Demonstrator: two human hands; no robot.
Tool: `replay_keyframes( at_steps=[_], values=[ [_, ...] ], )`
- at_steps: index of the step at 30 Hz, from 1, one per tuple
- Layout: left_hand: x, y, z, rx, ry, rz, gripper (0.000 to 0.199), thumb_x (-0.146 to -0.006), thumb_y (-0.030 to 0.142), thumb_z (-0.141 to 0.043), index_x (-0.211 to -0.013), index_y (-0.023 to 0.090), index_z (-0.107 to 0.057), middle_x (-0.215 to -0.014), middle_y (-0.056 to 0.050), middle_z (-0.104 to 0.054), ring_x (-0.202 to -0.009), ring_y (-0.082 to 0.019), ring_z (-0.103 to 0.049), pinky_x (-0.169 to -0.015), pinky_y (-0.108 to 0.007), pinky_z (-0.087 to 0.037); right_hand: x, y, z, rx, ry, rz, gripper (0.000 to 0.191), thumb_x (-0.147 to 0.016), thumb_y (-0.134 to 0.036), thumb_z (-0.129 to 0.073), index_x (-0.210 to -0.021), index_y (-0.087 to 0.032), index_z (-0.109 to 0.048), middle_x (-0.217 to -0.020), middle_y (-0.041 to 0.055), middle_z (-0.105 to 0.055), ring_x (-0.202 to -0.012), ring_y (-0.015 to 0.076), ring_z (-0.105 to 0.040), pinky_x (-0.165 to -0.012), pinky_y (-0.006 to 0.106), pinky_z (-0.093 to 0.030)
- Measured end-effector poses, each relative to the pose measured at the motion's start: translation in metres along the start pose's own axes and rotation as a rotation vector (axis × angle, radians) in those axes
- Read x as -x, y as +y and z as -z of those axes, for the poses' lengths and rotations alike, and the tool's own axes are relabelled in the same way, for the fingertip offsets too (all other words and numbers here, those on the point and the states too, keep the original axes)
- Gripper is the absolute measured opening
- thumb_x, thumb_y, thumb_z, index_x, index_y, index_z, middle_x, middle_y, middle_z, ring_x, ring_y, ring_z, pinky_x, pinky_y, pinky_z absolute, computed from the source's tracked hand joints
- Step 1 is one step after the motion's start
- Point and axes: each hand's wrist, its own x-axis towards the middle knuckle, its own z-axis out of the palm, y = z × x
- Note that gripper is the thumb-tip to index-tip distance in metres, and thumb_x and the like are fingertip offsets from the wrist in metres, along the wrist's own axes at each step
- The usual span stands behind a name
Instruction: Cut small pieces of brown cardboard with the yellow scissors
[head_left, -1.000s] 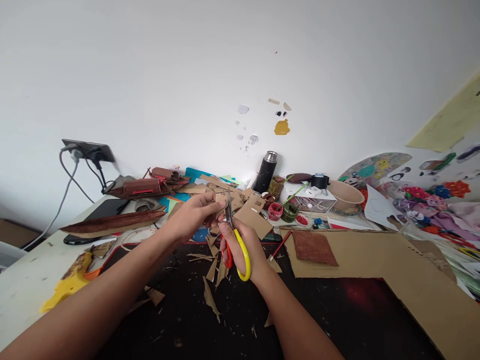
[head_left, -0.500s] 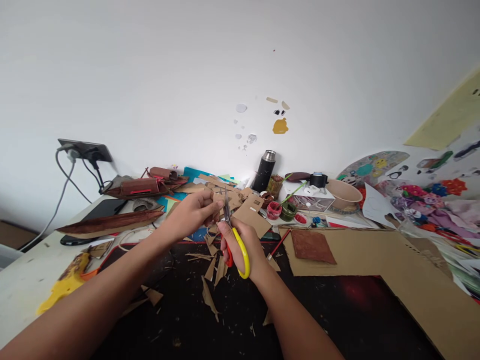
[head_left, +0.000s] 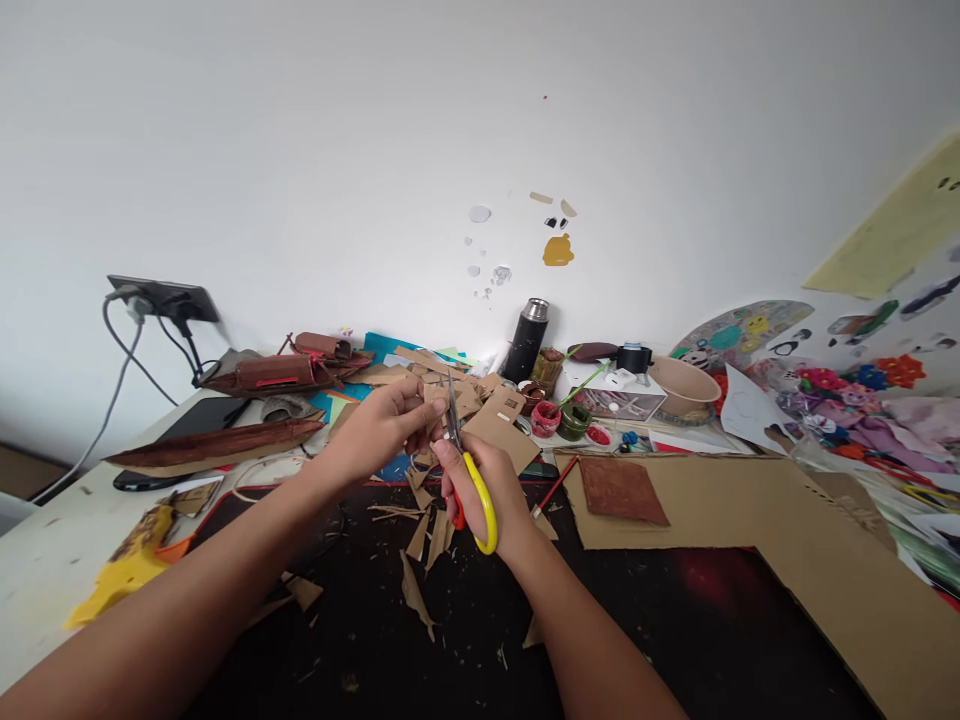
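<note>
My right hand (head_left: 487,490) is closed round the yellow and red handles of a pair of scissors (head_left: 484,505), whose metal blades point up and away from me. Just left of the blades, my left hand (head_left: 391,418) has its thumb and fingers pinched together. What it holds is too small to tell apart from the brown cardboard scraps behind it. Both hands are raised over the near part of the scrap pile. Beneath them, cut cardboard strips (head_left: 417,595) lie scattered on the dark mat (head_left: 360,640).
A black flask (head_left: 526,345) stands behind the scraps, beside paint jars (head_left: 575,421). To the right lies a large cardboard sheet (head_left: 705,500) bearing a brown painted square (head_left: 624,491). A yellow glue gun (head_left: 127,570) and painted cardboard boat shapes (head_left: 217,447) are at left.
The view has shifted slightly. My hands stay close together in nearly the same place, with the scissors still in my right hand.
</note>
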Motion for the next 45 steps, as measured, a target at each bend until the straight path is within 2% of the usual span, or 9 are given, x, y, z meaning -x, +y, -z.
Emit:
replay_keyframes(
  at_steps=[4,9,14,19,24,45],
  values=[
    [0.0001,-0.0014,-0.0018,0.173,-0.025,0.049,0.036,-0.086,0.049,-0.077,-0.078,0.019,-0.059,-0.067,0.000,-0.065,-0.054,-0.012,-0.054,-0.053,-0.025,-0.042,0.0001,0.0019,0.0004,-0.037,-0.004,0.011,0.042,-0.103,-0.063,-0.059,-0.098,-0.022,-0.064,-0.062,-0.0047,-0.057,-0.040,0.0118,-0.055,-0.039,0.021,-0.043],
    [0.0006,0.0014,0.0014,0.021,-0.020,-0.019,0.033,-0.091,0.047,-0.074,-0.078,0.020,-0.060,-0.066,-0.001,-0.066,-0.057,-0.014,-0.058,-0.058,-0.028,-0.047,-0.0003,0.0016,0.0017,-0.025,-0.006,0.002,0.044,-0.102,-0.065,-0.059,-0.091,-0.022,-0.059,-0.062,-0.0049,-0.057,-0.040,0.0111,-0.055,-0.041,0.021,-0.042],
    [0.0017,0.0055,0.0054,0.077,-0.073,0.010,0.032,-0.091,0.047,-0.073,-0.078,0.019,-0.062,-0.070,0.000,-0.065,-0.056,-0.013,-0.055,-0.058,-0.027,-0.046,-0.0003,-0.0001,0.0027,0.023,-0.012,-0.016,0.042,-0.099,-0.062,-0.066,-0.089,-0.022,-0.060,-0.060,-0.0050,-0.057,-0.041,0.0111,-0.055,-0.041,0.020,-0.042],
    [0.0029,0.0070,0.0027,-0.073,-0.002,-0.043,0.030,-0.093,0.045,-0.071,-0.079,0.020,-0.059,-0.067,0.000,-0.064,-0.057,-0.014,-0.057,-0.058,-0.028,-0.046,-0.0003,0.0038,0.0018,-0.031,-0.005,0.004,0.043,-0.102,-0.063,-0.060,-0.088,-0.022,-0.059,-0.059,-0.0053,-0.056,-0.040,0.0108,-0.053,-0.040,0.020,-0.041],
    [0.0020,0.0040,0.0019,0.109,-0.038,0.011,0.031,-0.091,0.045,-0.072,-0.079,0.019,-0.061,-0.071,-0.001,-0.066,-0.057,-0.013,-0.055,-0.058,-0.027,-0.046,0.0006,0.0024,0.0022,-0.038,-0.008,0.001,0.043,-0.099,-0.064,-0.065,-0.092,-0.022,-0.062,-0.059,-0.0062,-0.055,-0.040,0.0110,-0.053,-0.040,0.020,-0.041],
    [0.0009,0.0027,0.0033,0.045,-0.034,-0.007,0.033,-0.092,0.047,-0.072,-0.077,0.019,-0.063,-0.069,-0.002,-0.067,-0.058,-0.015,-0.059,-0.059,-0.028,-0.048,-0.0003,-0.0021,0.0042,0.022,-0.010,-0.031,0.041,-0.101,-0.061,-0.063,-0.088,-0.023,-0.058,-0.055,-0.0068,-0.054,-0.037,0.0109,-0.052,-0.039,0.020,-0.040]
  ],
)
